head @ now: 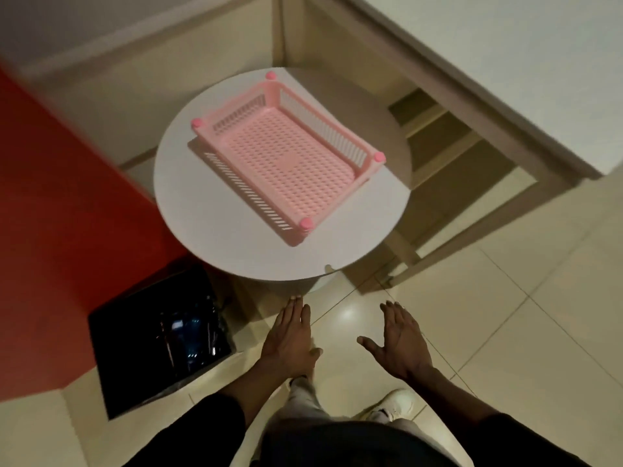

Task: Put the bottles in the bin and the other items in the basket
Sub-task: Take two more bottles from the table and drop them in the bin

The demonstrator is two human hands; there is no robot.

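Observation:
A pink slotted basket [365,170] with nothing in it sits on a round white table [202,203]. On the floor at the lower left stands a black bin [114,358] lined with a dark bag; something shiny glints inside, too dark to identify. My left hand [290,338] and my right hand [401,342] hover side by side over the floor just in front of the table, palms down, fingers straight. Neither hand holds anything. No bottles or other loose items show on the table.
A red wall [57,214] runs along the left, close to the bin. Beige stairs [448,136] with a wall lie beyond the table on the right. Glossy tiled floor [505,315] spreads to the right. My white shoe [394,406] is below my hands.

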